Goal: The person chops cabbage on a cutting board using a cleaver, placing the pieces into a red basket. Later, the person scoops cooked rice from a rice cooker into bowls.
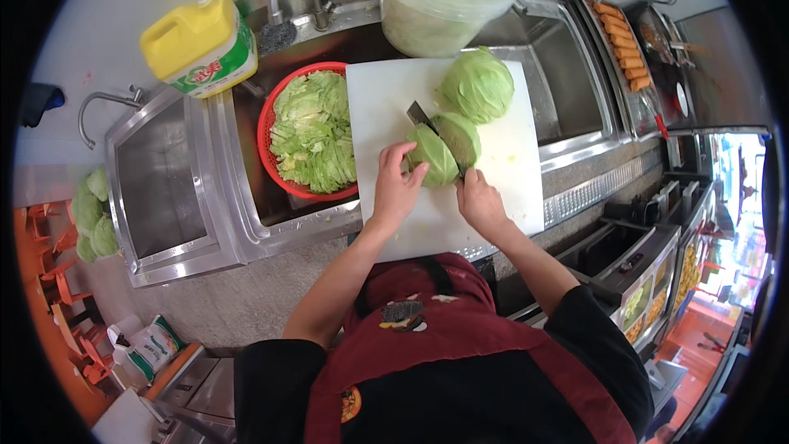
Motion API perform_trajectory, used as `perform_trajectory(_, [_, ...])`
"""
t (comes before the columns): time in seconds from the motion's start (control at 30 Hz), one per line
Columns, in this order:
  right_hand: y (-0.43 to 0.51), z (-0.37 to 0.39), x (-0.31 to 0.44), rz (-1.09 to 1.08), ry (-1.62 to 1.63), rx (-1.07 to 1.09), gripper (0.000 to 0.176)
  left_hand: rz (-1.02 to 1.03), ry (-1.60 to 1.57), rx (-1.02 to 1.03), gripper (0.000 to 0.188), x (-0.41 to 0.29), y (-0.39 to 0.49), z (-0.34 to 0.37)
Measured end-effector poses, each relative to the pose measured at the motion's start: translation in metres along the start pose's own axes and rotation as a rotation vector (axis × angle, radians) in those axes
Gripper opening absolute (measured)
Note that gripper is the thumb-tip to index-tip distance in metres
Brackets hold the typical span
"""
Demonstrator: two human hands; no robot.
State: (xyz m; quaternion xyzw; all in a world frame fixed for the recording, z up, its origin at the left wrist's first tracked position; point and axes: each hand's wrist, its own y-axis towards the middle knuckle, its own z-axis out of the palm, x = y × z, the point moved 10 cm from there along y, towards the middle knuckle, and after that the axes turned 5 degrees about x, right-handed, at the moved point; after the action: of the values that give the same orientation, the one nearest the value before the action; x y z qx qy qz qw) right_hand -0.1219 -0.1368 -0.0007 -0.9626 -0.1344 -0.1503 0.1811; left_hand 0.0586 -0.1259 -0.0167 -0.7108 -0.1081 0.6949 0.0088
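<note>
On a white cutting board (pixel 400 222) lies a green cabbage split into a left piece (pixel 431 157) and a right piece (pixel 461 135). A knife stands between them, and the dark end of its blade (pixel 420 116) shows beyond the cut. My right hand (pixel 481 200) grips the knife at the near side, its handle mostly covered by my fingers. My left hand (pixel 397 182) rests with thumb and fingers against the left piece, steadying it. Just behind, a whole cabbage (pixel 478 86) sits near the board's far right corner.
Left of the board, a red plastic basket (pixel 266 151) holds cut cabbage in the sink (pixel 265 213). A clear bucket (pixel 425 28) of cabbage leaves stands behind. A yellow detergent jug (pixel 191 37) is at the back left. Fried rolls (pixel 622 43) lie on a tray at the right.
</note>
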Motion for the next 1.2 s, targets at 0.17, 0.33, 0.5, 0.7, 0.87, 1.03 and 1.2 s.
perform_trajectory(0.17, [-0.007,-0.008,0.009,-0.125,0.039,-0.106,0.017,0.070,0.340,-0.227,0.103,-0.015,-0.009,0.036])
perform_trajectory(0.33, [-0.021,-0.025,-0.012,-0.014,0.335,-0.174,0.017,0.038,0.100,-0.193,0.082,0.018,0.016,-0.004])
perform_trajectory(0.5, [-0.054,-0.041,-0.019,-0.018,0.390,-0.238,0.016,-0.366,-0.284,0.049,0.051,0.064,0.033,-0.030])
perform_trajectory(0.7, [-0.081,-0.040,0.001,0.015,0.464,-0.198,0.015,-0.144,-0.163,-0.395,0.044,0.047,-0.002,-0.039])
perform_trajectory(0.87, [-0.113,-0.047,0.019,-0.053,0.427,-0.225,0.017,-0.222,-0.342,-0.603,0.032,0.074,0.010,-0.041])
perform_trajectory(1.03, [-0.122,-0.045,0.031,-0.089,0.335,-0.219,0.021,-0.431,-0.342,-0.651,0.027,0.092,0.034,-0.035])
perform_trajectory(1.2, [-0.127,-0.040,0.031,-0.125,0.233,-0.184,0.025,-0.469,-0.403,-0.598,0.031,0.100,0.038,-0.034])
